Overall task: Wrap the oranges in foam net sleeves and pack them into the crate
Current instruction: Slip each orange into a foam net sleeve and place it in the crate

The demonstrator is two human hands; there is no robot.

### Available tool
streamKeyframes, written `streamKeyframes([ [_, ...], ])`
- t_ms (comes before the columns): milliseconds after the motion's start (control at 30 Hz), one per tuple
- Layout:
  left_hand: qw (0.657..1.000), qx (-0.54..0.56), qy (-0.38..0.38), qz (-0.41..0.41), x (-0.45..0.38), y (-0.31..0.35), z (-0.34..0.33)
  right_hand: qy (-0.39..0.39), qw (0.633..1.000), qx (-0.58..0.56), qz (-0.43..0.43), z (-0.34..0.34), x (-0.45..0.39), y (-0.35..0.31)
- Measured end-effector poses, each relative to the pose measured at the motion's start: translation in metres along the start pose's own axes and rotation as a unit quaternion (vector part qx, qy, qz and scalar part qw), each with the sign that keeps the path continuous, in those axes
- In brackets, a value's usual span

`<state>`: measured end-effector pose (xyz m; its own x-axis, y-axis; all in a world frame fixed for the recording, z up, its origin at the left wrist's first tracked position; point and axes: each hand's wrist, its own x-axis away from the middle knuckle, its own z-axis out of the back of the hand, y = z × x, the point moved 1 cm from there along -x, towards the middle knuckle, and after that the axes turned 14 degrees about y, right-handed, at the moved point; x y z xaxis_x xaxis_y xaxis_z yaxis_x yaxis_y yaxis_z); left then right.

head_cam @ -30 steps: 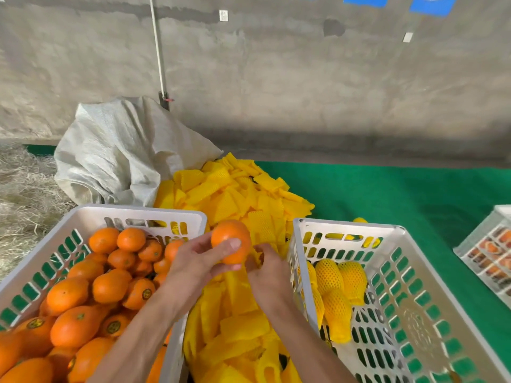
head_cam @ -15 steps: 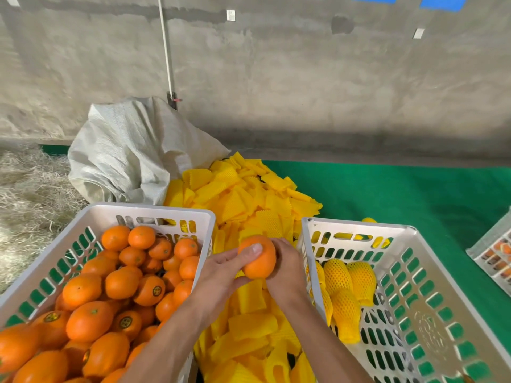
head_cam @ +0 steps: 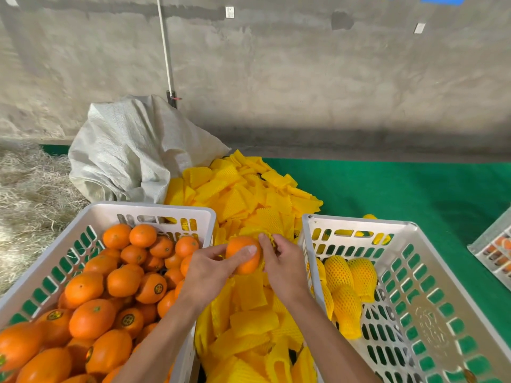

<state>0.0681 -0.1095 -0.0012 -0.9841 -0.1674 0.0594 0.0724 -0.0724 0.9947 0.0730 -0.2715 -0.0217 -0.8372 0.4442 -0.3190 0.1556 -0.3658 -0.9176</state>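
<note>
Orange (head_cam: 243,254) up in both hands, right over the pile of loose yellow foam net sleeves (head_cam: 249,200) that fills the gap between the two white crates. The left hand (head_cam: 206,272) has its grip curled round the fruit from the near side, thumb laid across the front of the peel, fingers tucked behind. The right hand (head_cam: 284,265) pinches a foam net sleeve (head_cam: 269,240) against the orange's right flank, fingers bent, the yellow mesh bunched at the fingertips and only just started over the fruit; most of the peel is bare. Left crate (head_cam: 154,211) is heaped with unwrapped oranges (head_cam: 110,283), several carrying dark round stickers. Right crate (head_cam: 356,223) holds a small cluster of wrapped oranges (head_cam: 345,283) in its near-left corner, the rest of its slotted floor showing. Behind the sleeves, a crumpled white woven sack (head_cam: 130,150) against the concrete wall; green mat (head_cam: 414,189) underfoot, straw (head_cam: 27,189) off to the left.
</note>
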Motion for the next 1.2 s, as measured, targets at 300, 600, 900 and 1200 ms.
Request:
streamKeyframes([
  [300,0.998,-0.058,0.018,0.003,-0.006,-0.008,-0.006,0.004,0.977,0.086,0.196,0.007,0.008,-0.018],
  [600,0.995,0.026,0.099,-0.007,-0.004,-0.014,-0.019,0.009,0.952,0.076,0.297,0.009,0.012,-0.029],
  [900,0.99,0.019,0.137,-0.04,-0.014,-0.034,-0.017,-0.006,0.925,0.088,0.37,0.004,0.013,-0.025],
  [1200,0.983,0.129,0.106,-0.071,-0.011,-0.032,-0.018,-0.125,0.962,0.156,0.187,-0.003,0.02,-0.017],
])
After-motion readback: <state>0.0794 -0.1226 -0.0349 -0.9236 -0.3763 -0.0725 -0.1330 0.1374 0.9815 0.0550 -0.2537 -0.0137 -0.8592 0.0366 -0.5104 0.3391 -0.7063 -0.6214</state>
